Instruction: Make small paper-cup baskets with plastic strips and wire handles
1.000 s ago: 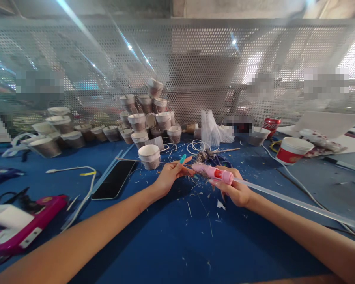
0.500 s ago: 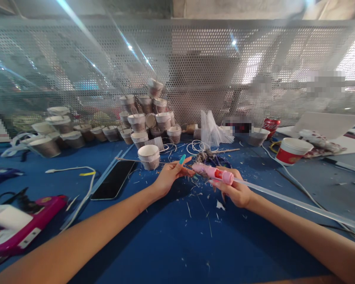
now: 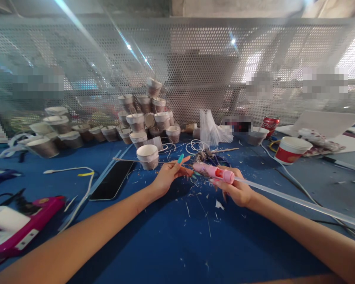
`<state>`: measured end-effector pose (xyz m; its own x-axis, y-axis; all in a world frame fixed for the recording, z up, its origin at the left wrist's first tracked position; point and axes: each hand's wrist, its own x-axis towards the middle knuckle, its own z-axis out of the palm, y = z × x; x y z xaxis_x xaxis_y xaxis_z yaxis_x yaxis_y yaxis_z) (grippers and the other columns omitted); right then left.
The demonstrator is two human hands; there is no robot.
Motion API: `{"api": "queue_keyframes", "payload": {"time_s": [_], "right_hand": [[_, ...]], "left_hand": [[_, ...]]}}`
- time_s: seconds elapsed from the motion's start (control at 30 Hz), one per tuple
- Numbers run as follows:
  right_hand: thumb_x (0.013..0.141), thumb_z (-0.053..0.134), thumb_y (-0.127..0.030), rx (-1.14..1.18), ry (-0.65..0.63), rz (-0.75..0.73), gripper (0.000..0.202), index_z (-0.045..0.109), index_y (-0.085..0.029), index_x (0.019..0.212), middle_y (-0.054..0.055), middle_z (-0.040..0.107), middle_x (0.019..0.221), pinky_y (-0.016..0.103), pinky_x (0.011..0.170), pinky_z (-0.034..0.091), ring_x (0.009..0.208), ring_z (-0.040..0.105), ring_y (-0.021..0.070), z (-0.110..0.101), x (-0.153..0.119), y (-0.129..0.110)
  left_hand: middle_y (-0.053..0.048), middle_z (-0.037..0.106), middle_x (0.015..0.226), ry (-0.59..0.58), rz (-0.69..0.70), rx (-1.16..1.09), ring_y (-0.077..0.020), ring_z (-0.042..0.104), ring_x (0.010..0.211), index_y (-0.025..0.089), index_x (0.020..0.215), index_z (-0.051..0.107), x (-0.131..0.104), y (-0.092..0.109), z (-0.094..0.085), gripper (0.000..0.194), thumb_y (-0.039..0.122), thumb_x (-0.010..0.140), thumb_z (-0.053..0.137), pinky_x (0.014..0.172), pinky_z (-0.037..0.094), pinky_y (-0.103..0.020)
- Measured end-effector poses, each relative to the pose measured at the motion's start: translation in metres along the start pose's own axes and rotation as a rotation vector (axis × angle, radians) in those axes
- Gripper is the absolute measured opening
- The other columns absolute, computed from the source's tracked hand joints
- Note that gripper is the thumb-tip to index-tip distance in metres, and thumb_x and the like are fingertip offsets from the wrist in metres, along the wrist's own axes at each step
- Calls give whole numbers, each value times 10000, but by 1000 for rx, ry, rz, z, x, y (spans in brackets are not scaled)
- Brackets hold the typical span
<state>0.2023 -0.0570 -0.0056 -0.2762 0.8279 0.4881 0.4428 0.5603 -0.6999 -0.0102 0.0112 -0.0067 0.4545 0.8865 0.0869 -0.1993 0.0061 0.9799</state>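
In my right hand (image 3: 238, 189) is a pink hot glue gun (image 3: 214, 172), its tip pointing left toward my other hand. A long clear glue stick (image 3: 296, 200) runs out of its rear to the right. My left hand (image 3: 170, 175), with long turquoise nails, pinches a thin brown stick (image 3: 126, 159) that reaches out to the left, passing by a small white-rimmed pot (image 3: 148, 156). The gun's tip is close to my left fingertips; whether they touch is hard to tell. Bits of fibre and scraps lie on the blue table (image 3: 171, 236) below.
Several small pots (image 3: 136, 122) are stacked at the back. A phone (image 3: 112, 180) and a magenta power strip (image 3: 32, 221) lie to the left. Clear glue sticks (image 3: 210, 130) stand behind my hands. A red paper cup (image 3: 291, 150) and a soda can (image 3: 270, 125) are at right.
The view has shifted very slightly. Both hands keep nearly the same place and hold, the glue gun still beside my left fingertips.
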Motion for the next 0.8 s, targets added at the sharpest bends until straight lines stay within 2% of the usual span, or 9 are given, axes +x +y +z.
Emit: {"api": "queue_keyframes", "payload": {"time_s": [0.33, 0.53, 0.7, 0.8], "right_hand": [[770, 491, -319, -14, -13, 4, 216, 502, -160, 624, 0, 472, 588, 247, 464, 352, 507, 409, 91, -5, -2, 2], [762, 496, -329, -5, 2, 4, 217, 486, -163, 623, -8, 472, 588, 244, 472, 347, 511, 415, 90, -6, -2, 3], [762, 494, -326, -29, 21, -8, 216, 484, -169, 614, -8, 464, 585, 256, 498, 359, 520, 415, 96, -7, -2, 3], [763, 490, -330, -28, 26, -11, 221, 472, -175, 606, -10, 457, 582, 262, 500, 353, 519, 408, 99, -7, -3, 2]], "left_hand": [[-82, 700, 726, 12, -4, 16, -175, 631, 741, 119, 989, 641, -1, 2, 1, 369, 399, 770, 544, 812, 438, -341], [-79, 699, 717, 5, 1, -2, -184, 634, 759, 130, 944, 658, 0, 1, 0, 359, 415, 745, 569, 806, 442, -337], [-84, 697, 724, 4, -2, 24, -187, 628, 780, 132, 784, 683, 0, 1, -1, 328, 436, 735, 568, 800, 446, -329], [-74, 697, 717, 5, 2, 6, -174, 628, 755, 136, 779, 683, 0, 1, -1, 318, 432, 731, 578, 785, 453, -314]]}}
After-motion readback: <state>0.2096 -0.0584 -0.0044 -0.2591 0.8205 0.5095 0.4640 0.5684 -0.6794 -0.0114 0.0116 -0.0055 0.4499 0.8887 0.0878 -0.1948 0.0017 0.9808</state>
